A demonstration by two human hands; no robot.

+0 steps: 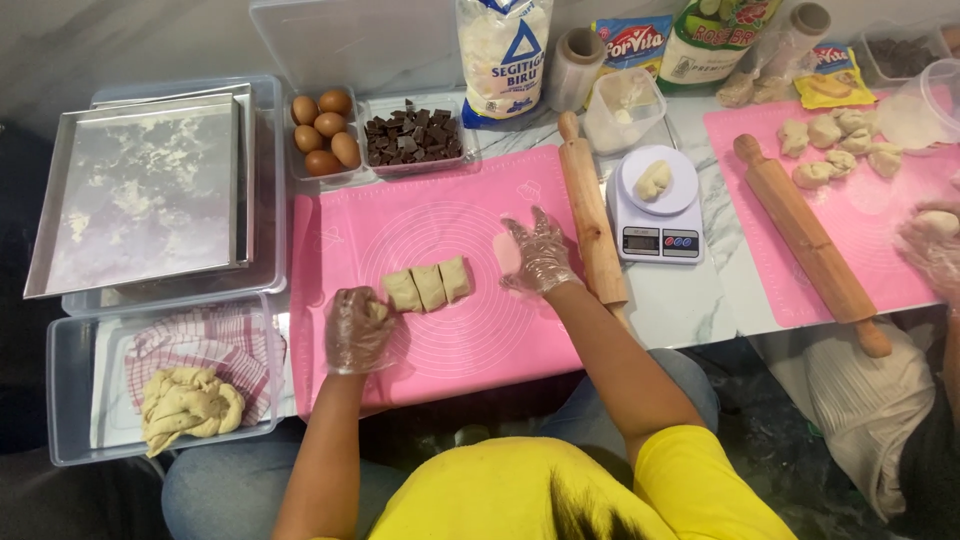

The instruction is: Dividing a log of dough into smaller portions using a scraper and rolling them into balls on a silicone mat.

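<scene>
A person in a yellow top sits at a pink silicone mat (440,330), seen from above, both hands in clear plastic gloves. At the mat's centre lie three cut dough pieces (430,286), side by side and touching. They are pale tan, blocky, and look soft, with clean cut faces.

The left hand (358,330), at about 8 o'clock from the three pieces, is curled loosely around a fourth dough piece (377,311), gripping it. The right hand (538,255), at about 2 o'clock from them, lies flat and open on the mat, fingers spread, holding nothing.

By the look of it, portioning is partway done: a lump of uncut dough (188,406) waits in a clear tub (70,400) at the far 8 o'clock. One dough ball (653,180) sits on a white kitchen scale (657,230) at 2 o'clock, beside a wooden rolling pin (592,220). The metal baking trays (140,190) at 10 o'clock hold no dough.

At 3 o'clock, another person's gloved hand (935,245) works at a second pink mat (880,260).
</scene>
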